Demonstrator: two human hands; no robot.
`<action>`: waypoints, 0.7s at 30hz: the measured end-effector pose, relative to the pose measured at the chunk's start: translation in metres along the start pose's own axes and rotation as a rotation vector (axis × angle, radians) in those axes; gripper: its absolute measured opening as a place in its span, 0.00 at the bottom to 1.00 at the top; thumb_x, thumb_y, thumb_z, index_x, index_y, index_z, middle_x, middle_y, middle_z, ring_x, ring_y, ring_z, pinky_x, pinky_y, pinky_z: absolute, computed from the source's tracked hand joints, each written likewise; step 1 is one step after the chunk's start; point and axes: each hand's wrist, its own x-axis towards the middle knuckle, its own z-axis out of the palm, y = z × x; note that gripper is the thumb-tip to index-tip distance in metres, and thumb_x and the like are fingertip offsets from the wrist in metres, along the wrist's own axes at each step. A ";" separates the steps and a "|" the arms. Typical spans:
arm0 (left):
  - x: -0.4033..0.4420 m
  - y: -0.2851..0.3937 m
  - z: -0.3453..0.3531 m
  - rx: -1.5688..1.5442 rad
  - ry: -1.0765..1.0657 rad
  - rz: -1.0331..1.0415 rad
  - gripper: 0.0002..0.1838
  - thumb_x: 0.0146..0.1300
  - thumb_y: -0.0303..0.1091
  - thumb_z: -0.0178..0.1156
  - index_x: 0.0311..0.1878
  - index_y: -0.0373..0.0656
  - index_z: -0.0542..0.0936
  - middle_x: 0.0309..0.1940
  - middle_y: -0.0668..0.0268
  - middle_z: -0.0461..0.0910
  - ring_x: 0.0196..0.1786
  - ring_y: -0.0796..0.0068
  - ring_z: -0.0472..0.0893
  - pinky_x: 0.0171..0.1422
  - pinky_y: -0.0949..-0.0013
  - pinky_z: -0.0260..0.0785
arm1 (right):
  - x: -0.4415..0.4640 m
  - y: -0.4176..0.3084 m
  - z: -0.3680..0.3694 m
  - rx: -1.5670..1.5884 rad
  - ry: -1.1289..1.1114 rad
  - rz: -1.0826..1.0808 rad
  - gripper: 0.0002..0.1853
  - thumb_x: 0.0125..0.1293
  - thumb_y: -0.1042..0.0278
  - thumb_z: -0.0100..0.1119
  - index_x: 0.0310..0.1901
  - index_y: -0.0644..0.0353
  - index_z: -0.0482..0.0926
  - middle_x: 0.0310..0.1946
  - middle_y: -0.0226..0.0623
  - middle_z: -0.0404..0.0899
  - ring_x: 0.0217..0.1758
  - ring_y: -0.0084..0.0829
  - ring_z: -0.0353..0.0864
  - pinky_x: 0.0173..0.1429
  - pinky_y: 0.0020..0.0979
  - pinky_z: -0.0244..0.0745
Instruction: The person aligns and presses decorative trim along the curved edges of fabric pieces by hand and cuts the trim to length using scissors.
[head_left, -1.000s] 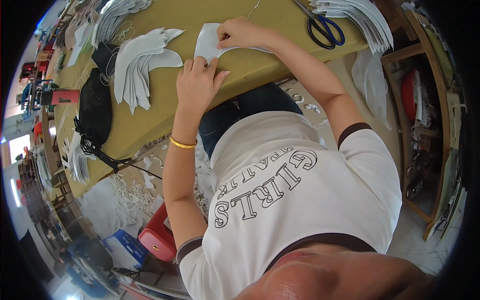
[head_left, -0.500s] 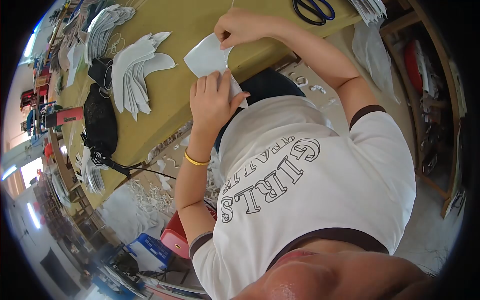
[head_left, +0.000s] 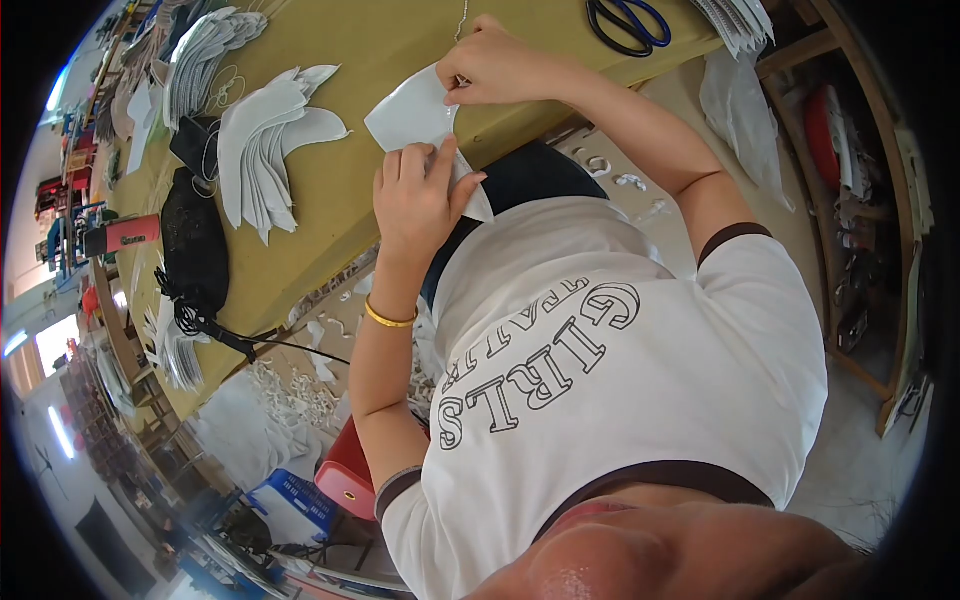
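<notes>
My right hand (head_left: 495,68) pinches right edge of white piece (head_left: 405,112). My left hand (head_left: 413,198) lies over its nearer part, thumb spread; can't tell whether gripping. Piece sits at near edge of surface (head_left: 340,182). Looks light, flexible, hard to break; smooth face may slide. Best held by edges, palm steadying. Left: fanned white stack (head_left: 255,150). Far right: scissors (head_left: 652,30).

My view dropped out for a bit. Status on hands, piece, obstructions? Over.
Left hand on white piece, thumb apart; right hand at its edge, fingers curled. Piece overhangs table. Scissors and white stack lie apart from it.
</notes>
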 end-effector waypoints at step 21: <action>0.017 -0.001 0.021 0.089 0.072 -0.015 0.25 0.56 0.56 0.67 0.45 0.43 0.86 0.31 0.67 0.71 0.35 0.66 0.72 0.35 0.64 0.67 | -0.002 -0.004 0.002 -0.081 -0.088 0.097 0.12 0.61 0.57 0.65 0.30 0.58 0.82 0.21 0.32 0.79 0.31 0.34 0.77 0.57 0.39 0.59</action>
